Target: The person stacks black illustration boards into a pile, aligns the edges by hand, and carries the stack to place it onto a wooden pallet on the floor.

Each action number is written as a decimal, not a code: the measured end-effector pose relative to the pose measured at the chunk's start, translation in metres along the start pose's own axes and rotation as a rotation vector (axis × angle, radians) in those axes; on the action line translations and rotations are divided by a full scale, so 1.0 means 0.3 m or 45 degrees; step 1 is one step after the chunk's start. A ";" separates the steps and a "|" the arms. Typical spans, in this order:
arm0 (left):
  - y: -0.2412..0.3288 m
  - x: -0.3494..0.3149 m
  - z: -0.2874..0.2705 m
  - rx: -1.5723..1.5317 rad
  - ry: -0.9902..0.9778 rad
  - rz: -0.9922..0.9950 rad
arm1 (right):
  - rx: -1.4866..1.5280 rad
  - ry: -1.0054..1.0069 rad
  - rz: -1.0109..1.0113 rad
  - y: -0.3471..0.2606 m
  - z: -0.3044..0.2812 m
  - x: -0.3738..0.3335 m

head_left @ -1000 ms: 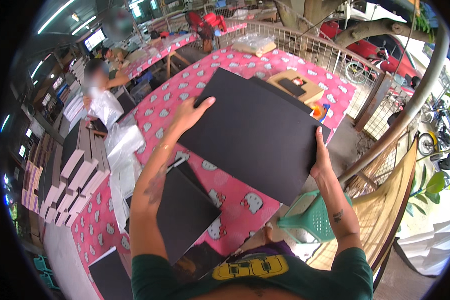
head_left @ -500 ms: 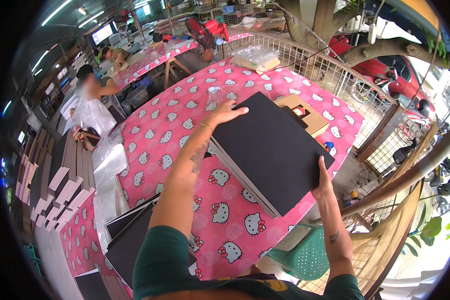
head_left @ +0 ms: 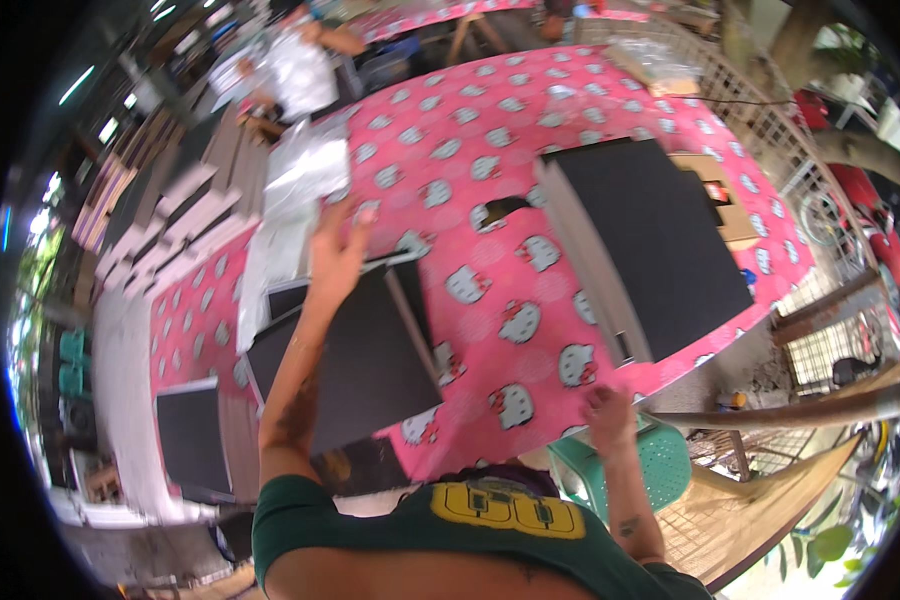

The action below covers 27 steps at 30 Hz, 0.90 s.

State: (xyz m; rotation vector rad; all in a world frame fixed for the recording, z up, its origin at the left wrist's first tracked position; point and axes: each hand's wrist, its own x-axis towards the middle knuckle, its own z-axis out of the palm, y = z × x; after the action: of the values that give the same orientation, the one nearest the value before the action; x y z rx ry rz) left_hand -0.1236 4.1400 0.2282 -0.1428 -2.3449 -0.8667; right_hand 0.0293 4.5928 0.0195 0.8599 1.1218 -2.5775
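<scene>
A large flat black box (head_left: 660, 250) with a greyish side lies on the pink patterned tablecloth (head_left: 470, 285), right of the middle, touched by neither hand. To the left, my left hand (head_left: 338, 250) is open with fingers spread, at the far edge of another black box-like piece (head_left: 365, 355); whether it touches is unclear. Under that piece, further dark parts with pale edges stick out. My right hand (head_left: 610, 410) hangs by the table's near edge, just short of the large black box. Its blurred fingers look curled together, with nothing visible in them.
A brown cardboard box (head_left: 725, 200) sits behind the large black box. Several stacked grey-edged pieces (head_left: 185, 215) and clear plastic sheeting (head_left: 310, 165) line the left. A green stool (head_left: 650, 465) stands at the near edge. Another person (head_left: 305, 65) is at the far left.
Both hands have let go of the large black box, which now lies on the table. My left hand has swung left to the other black piece; my right has drawn back. The view has turned left.
</scene>
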 end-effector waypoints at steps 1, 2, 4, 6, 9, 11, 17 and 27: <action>-0.090 -0.130 -0.134 0.141 0.103 -0.215 | -0.086 -0.031 0.233 0.103 0.146 -0.041; -0.162 -0.251 -0.262 0.271 0.206 -0.416 | -0.295 -0.268 0.182 0.175 0.260 -0.032; -0.448 -0.575 -0.597 0.962 0.392 -0.536 | -0.682 -0.662 -0.054 0.335 0.558 -0.044; -0.580 -0.861 -0.831 1.189 0.310 -1.012 | -0.932 -0.851 -0.272 0.464 0.838 -0.015; -0.605 -0.882 -0.683 0.195 0.080 -1.518 | -1.082 -0.720 -0.320 0.485 1.002 0.317; -0.608 -0.936 -0.695 -0.478 0.028 -1.510 | -1.103 -0.730 -0.136 0.508 1.110 0.349; -0.592 -0.993 -0.685 -0.736 0.098 -1.234 | -0.996 -0.844 0.179 0.502 1.226 0.247; -0.277 -1.126 -1.000 -0.565 -0.236 -0.958 | -1.031 -1.089 -0.745 0.300 0.820 -0.317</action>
State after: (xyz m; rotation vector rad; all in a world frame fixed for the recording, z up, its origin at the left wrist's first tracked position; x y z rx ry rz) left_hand 0.2771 3.9270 0.1585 0.5345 -2.3427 -1.7925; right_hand 0.0360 4.3487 0.1542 -0.7597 1.9708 -2.0383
